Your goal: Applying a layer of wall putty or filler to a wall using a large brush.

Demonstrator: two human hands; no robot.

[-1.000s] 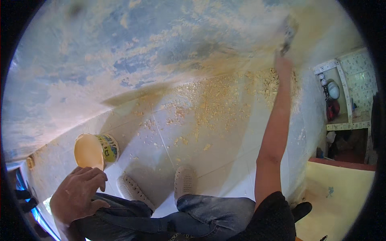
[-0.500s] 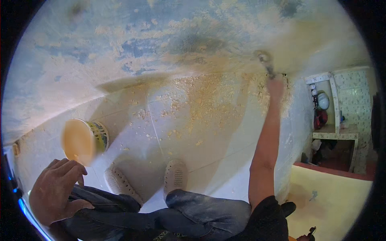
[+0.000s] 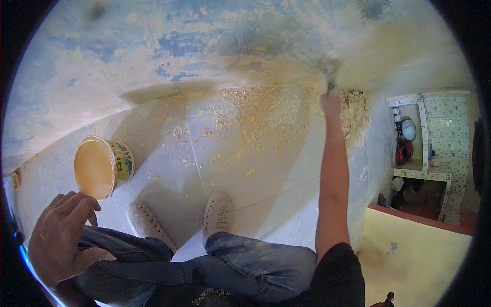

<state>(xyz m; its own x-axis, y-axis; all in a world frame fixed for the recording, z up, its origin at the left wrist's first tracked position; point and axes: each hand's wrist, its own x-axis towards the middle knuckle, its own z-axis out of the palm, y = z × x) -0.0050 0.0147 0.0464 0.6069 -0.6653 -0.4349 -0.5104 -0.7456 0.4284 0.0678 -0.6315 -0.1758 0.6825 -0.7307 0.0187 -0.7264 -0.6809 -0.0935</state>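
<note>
My right arm reaches far out to the wall [image 3: 199, 48], whose paint is patchy blue and cream. In that hand [image 3: 332, 103], fingers closed round it, is a scraper [image 3: 330, 74]; motion blurs its metal end against the lower wall. My left hand [image 3: 64, 235] is open and holds nothing, its fingers loosely spread above my left knee. Just beyond its fingertips stands a bucket [image 3: 124, 161] with a patterned side and a smooth cream-orange top face.
Peeled paint flakes [image 3: 255, 123] litter the tiled floor [image 3: 266, 220] along the wall's foot. My light clogs [image 3: 219, 212] stand among a few stray bits. To the right are a tiled shelf unit [image 3: 422, 171] with household items and a low yellow wall [image 3: 414, 256].
My right hand and the scraper have shifted left along the wall's foot. The left hand keeps its open pose, while the whole view has moved slightly.
</note>
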